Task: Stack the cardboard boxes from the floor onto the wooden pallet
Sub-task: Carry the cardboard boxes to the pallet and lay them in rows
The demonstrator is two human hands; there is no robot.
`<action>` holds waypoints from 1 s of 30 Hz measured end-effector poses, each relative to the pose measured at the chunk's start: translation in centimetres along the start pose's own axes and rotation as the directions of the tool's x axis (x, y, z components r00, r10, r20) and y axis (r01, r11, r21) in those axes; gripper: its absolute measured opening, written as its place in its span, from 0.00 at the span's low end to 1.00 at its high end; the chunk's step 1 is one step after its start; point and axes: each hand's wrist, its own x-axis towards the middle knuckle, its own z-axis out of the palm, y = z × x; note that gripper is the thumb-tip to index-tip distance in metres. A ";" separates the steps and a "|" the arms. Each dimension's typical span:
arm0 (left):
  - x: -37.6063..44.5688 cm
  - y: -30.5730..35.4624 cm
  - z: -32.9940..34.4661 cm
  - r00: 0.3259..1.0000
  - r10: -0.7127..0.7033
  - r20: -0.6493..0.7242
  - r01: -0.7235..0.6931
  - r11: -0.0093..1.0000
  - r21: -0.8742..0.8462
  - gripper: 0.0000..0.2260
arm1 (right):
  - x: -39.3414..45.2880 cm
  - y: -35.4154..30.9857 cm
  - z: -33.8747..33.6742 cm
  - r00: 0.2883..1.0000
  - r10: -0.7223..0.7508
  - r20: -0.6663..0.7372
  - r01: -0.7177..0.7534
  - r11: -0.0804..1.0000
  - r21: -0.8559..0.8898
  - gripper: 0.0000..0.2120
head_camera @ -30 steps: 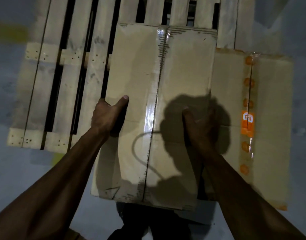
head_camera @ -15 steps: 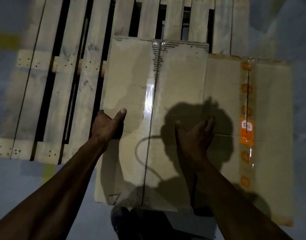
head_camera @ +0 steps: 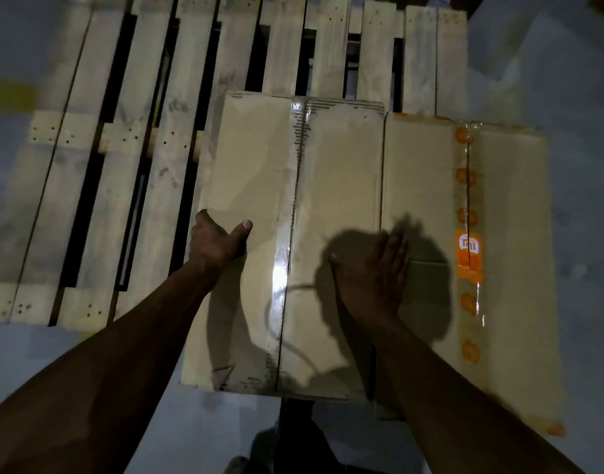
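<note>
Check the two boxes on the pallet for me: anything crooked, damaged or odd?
The clear-taped box sits slightly askew, its near end overhanging the pallet edge above the floor. The orange-taped box beside it also overhangs. No tears or crushing show, though the light is dim.

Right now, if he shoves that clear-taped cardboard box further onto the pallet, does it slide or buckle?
The clear-taped brown cardboard box probably slides as one stiff piece: its flat top looks uncreased and the seam is taped shut. The slatted wooden pallet has gaps that might catch its edge. The orange-taped cardboard box beside it may rub.
</note>
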 end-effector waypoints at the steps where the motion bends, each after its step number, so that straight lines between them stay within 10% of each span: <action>1: -0.5 -0.2 -0.1 1.000 -0.007 0.008 0.008 1.000 -0.014 0.37 | -0.3 0.1 -0.1 1.000 0.012 -0.002 -0.012 1.000 0.008 0.50; 30: -0.9 -3.0 -0.5 0.999 -0.037 -0.003 0.037 0.998 0.052 0.35 | -1.2 1.0 1.1 0.994 0.036 -0.101 -0.010 0.968 0.251 0.43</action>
